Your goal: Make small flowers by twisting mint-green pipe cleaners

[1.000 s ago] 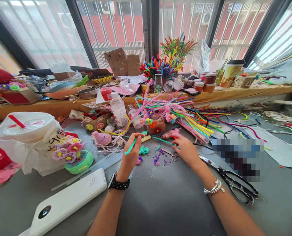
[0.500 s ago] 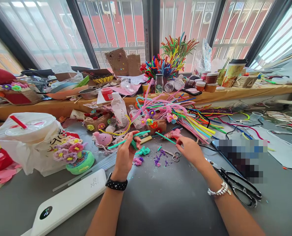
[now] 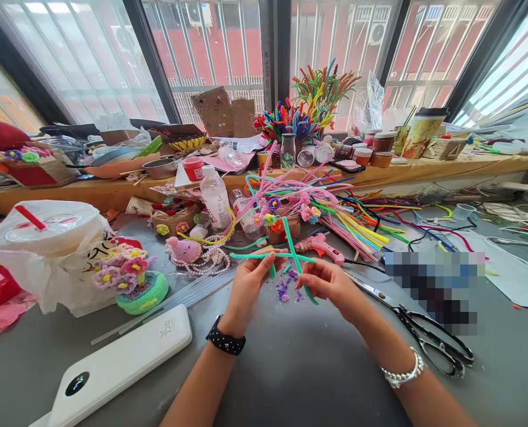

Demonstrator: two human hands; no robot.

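Note:
Both my hands are raised over the middle of the grey table, close together. My left hand (image 3: 253, 281) pinches a green pipe cleaner (image 3: 246, 255) that lies nearly level, and a short green end hangs below its fingers. In my right hand (image 3: 328, 284) another green pipe cleaner (image 3: 287, 232) stands tilted and crosses the level one. Purple fuzz clippings (image 3: 283, 292) are scattered on the table beneath, partly hidden by the hands. A pink glue gun (image 3: 320, 246) lies just behind my right hand. The small scissors and green flower are hidden.
Large black-handled scissors (image 3: 424, 338) lie right of my right arm. A white power bank (image 3: 126, 362) and a crocheted flower pot (image 3: 146, 293) are at left. Behind stand plastic bottles (image 3: 215, 196) and a pile of coloured pipe cleaners (image 3: 335, 213). A bagged drink cup (image 3: 50, 249) stands far left.
My hands have come together; the right moved left and the left shifted right. The green pipe cleaners, apart before, now cross between them. The left hand's fingers have turned inward.

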